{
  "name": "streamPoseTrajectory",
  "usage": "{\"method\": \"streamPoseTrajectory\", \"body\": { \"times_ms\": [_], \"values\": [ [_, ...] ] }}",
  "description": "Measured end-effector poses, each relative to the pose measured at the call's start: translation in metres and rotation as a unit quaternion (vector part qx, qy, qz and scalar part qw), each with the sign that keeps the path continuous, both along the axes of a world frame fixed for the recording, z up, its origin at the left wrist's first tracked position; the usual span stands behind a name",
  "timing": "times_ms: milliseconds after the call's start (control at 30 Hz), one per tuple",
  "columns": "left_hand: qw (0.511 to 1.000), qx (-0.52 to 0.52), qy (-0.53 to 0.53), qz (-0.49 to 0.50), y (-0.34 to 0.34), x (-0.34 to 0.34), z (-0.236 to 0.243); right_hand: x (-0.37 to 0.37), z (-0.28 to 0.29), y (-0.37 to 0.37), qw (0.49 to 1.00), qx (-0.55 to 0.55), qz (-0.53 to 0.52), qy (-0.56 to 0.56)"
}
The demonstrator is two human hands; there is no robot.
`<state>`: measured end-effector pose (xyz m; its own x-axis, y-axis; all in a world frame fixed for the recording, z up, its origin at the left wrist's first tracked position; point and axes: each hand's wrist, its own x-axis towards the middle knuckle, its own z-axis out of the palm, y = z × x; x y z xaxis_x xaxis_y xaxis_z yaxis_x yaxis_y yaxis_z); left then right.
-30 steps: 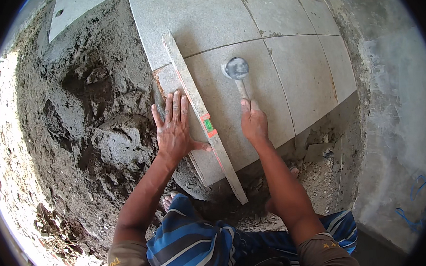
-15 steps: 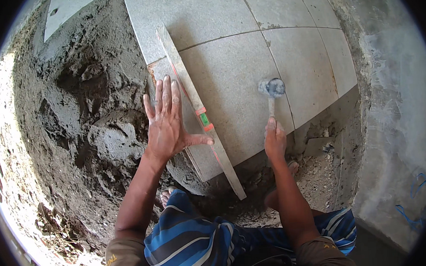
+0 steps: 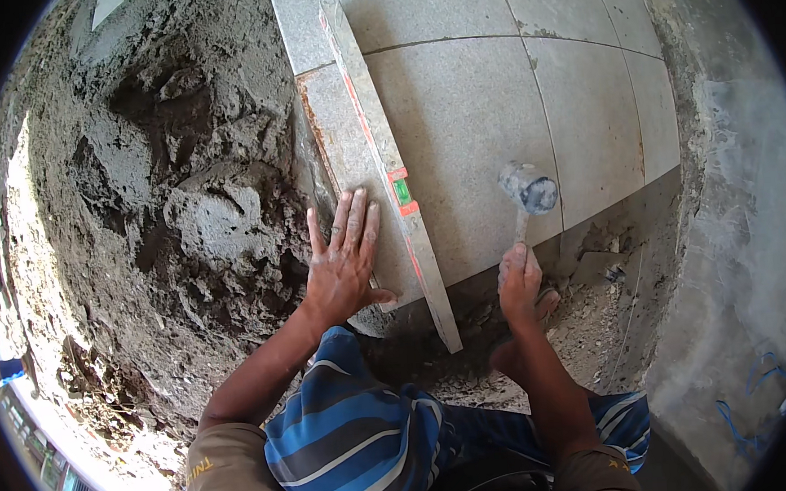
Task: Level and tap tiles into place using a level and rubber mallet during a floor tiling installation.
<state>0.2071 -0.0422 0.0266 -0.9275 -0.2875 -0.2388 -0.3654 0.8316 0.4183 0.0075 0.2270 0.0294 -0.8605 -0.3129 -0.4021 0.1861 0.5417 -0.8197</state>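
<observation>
My left hand (image 3: 344, 265) lies with fingers spread on the near left corner and edge of a grey floor tile (image 3: 459, 142). In my right hand (image 3: 520, 280) is the handle of a rubber mallet (image 3: 528, 189), its dark, whitish-smeared head over the tile near the joint. Between my hands a spirit level (image 3: 379, 143) lies lengthwise across the tile. Its green vial is framed in orange-red, and its near end juts past the tile's front edge. Whether the mallet head touches the tile I cannot tell.
Rough wet mortar (image 3: 220, 211) with hollows spreads along the left. Several more laid tiles (image 3: 592, 107) reach to the right and back. A grey wall (image 3: 743, 224) stands at the right, with blue string (image 3: 737, 427) near its foot. Rubble (image 3: 587, 324) lies before the tiles.
My left hand has come down and nearer, from beside the level to the tile's near left edge. The mallet has shifted slightly nearer and right relative to the tile. The view has shifted too.
</observation>
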Motion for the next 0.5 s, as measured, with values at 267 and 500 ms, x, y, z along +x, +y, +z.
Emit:
{"method": "streamPoseTrajectory", "body": {
  "times_ms": [267,500],
  "values": [
    [0.999,0.025,0.008,0.020,0.008,-0.002,-0.003,0.035,0.000,0.032,0.985,0.102,0.097,0.104],
    [0.999,0.025,-0.018,0.032,0.008,-0.001,0.000,0.036,0.009,0.028,0.981,0.113,0.126,0.097]
  ]
}}
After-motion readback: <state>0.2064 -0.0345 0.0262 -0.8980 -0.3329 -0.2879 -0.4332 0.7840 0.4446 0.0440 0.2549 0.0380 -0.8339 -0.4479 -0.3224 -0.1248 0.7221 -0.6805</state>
